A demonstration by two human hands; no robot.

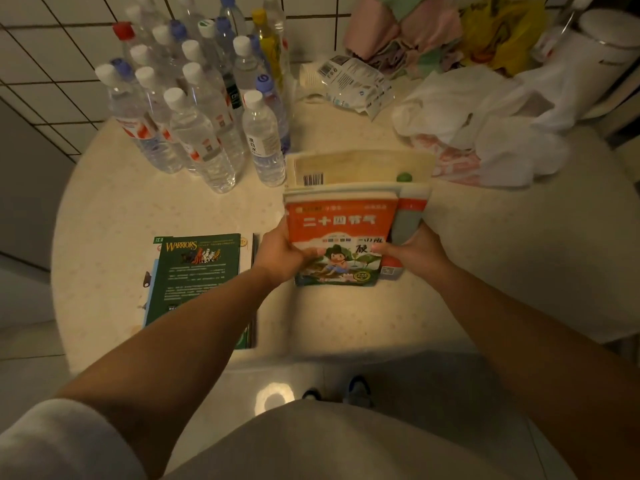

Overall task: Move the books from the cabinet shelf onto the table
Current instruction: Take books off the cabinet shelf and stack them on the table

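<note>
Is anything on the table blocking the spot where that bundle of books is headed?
Nothing visible does. Both the left hand and right hand grip the books over bare table; the green book lies left, the bottles behind.

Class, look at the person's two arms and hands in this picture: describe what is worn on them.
The left arm has a light, whitish sleeve bunched above the elbow; its forearm is bare. The right arm shows no sleeve in view. Neither the left hand nor the right hand shows gloves or a watch.
</note>
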